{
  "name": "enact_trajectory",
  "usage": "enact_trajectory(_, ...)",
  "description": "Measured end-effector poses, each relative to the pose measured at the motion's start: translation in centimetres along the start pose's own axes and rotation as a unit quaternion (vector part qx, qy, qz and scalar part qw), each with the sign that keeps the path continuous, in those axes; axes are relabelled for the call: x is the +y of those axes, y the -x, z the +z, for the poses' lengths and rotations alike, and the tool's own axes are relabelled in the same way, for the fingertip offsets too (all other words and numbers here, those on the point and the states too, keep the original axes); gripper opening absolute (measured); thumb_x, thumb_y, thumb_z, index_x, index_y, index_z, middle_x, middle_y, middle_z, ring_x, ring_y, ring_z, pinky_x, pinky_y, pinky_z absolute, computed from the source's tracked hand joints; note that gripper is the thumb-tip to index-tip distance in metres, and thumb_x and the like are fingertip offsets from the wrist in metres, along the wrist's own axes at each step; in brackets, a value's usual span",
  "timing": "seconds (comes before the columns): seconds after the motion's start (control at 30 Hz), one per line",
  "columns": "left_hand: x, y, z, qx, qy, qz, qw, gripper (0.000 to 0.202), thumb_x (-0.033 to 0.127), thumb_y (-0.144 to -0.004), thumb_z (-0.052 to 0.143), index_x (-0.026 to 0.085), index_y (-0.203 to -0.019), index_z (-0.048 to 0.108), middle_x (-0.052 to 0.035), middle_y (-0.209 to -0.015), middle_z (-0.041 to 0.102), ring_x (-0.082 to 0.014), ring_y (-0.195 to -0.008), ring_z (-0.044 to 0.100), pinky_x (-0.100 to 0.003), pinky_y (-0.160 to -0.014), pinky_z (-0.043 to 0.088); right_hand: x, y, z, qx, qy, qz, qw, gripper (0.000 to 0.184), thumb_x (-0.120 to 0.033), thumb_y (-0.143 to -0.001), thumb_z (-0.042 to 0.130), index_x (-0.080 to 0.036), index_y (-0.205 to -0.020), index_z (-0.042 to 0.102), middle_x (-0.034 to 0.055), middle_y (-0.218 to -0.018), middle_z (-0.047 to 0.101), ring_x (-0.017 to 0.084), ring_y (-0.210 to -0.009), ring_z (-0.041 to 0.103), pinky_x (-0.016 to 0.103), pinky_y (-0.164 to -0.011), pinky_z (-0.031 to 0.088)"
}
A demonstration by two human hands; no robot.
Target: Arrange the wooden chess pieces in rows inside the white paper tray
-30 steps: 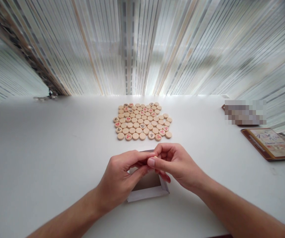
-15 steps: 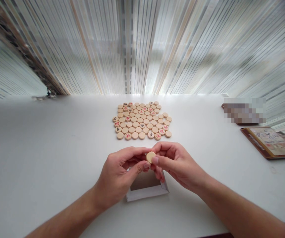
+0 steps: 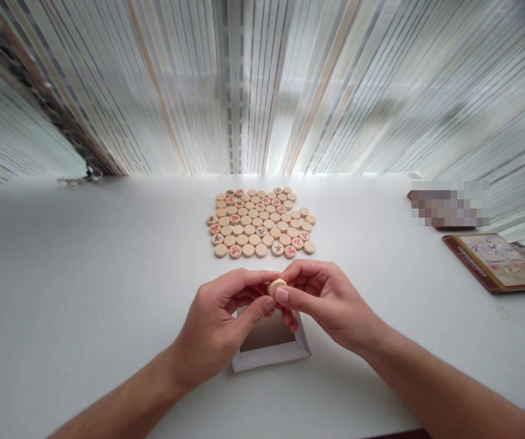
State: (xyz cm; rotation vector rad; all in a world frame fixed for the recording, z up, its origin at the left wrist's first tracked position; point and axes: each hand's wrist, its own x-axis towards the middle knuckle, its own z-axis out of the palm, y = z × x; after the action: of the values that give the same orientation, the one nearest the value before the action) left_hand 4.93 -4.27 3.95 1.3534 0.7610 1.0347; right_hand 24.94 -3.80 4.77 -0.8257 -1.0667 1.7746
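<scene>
One small wooden disc (image 3: pixel 274 286) is held above the near half of a white desk (image 3: pixel 107 305), pinched between the fingertips of two hands, the left hand (image 3: pixel 214 323) and the right hand (image 3: pixel 333 302). Both hands are narrowed around it, thumbs on the near side. The disc is round, equal across its face; it is tilted, and a plain pale surface is shown, partly covered by the right thumb. Beneath the hands, toward the desk's near edge, one open white-rimmed box (image 3: pixel 271 355) with a brown inside is seen, partly hidden. Toward the desk's far edge, several dozen similar discs (image 3: pixel 258 222) are laid flat in a close patch, too tightly packed to be counted surely; most are blank, some marked in red or black. By the desk's right edge, one brown-bordered book (image 3: pixel 504 261) is placed; near the far right corner, one pixelated object (image 3: pixel 449 204).
</scene>
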Motion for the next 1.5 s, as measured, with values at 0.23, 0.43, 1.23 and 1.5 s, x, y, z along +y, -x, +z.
enact_trajectory(0.23, 0.6, -0.7, -0.2, 0.035, 0.021, -0.031, 0.999, 0.02, 0.032, -0.101, 0.074, 0.015, -0.109, 0.081, -0.0051, -0.087, 0.081, -0.015, -0.071, 0.076, -0.024, -0.071, 0.066, 0.6, 0.2, -0.3, 0.038, 0.125, -0.129, 0.983, 0.018, -0.026, -0.087, 0.09, -0.021, -0.104, 0.087, 0.0063, -0.085, 0.083, 0.018, -0.071, 0.076, 0.03, -0.065, 0.066)
enact_trajectory(0.43, 0.8, -0.9, -0.5, 0.041, 0.042, -0.054, 0.997, 0.016, 0.027, -0.094, 0.083, 0.016, -0.105, 0.085, -0.0067, -0.091, 0.084, -0.0162, -0.081, 0.078, -0.024, -0.078, 0.066, 0.7, 0.5, -0.3, 0.036, 0.24, -0.222, 0.944, 0.024, -0.019, -0.088, 0.088, -0.024, -0.112, 0.085, 0.0071, -0.097, 0.085, 0.022, -0.084, 0.082, 0.034, -0.075, 0.071)
enact_trajectory(1.23, 0.8, -1.3, -5.8, 0.009, -0.422, -0.03, 0.906, 0.019, 0.028, -0.097, 0.066, 0.022, -0.098, 0.084, -0.0014, -0.098, 0.085, -0.0181, -0.083, 0.075, -0.029, -0.075, 0.056, 3.1, -0.2, 1.2, -0.02, 0.613, -0.264, 0.744, 0.011, -0.015, -0.099, 0.064, -0.017, -0.106, 0.072, 0.0084, -0.094, 0.071, 0.022, -0.08, 0.066, 0.034, -0.07, 0.055)
enact_trajectory(1.5, -0.3, -0.7, -5.5, 0.018, -0.384, -0.015, 0.923, 0.018, 0.024, -0.099, 0.067, 0.024, -0.095, 0.085, 0.0025, -0.093, 0.085, -0.0154, -0.079, 0.074, -0.027, -0.071, 0.053, 3.7, -1.3, 1.6, -0.023, 0.666, -0.242, 0.705, 0.016, -0.018, -0.104, 0.059, -0.015, -0.107, 0.074, 0.009, -0.092, 0.072, 0.023, -0.08, 0.067, 0.034, -0.069, 0.054)
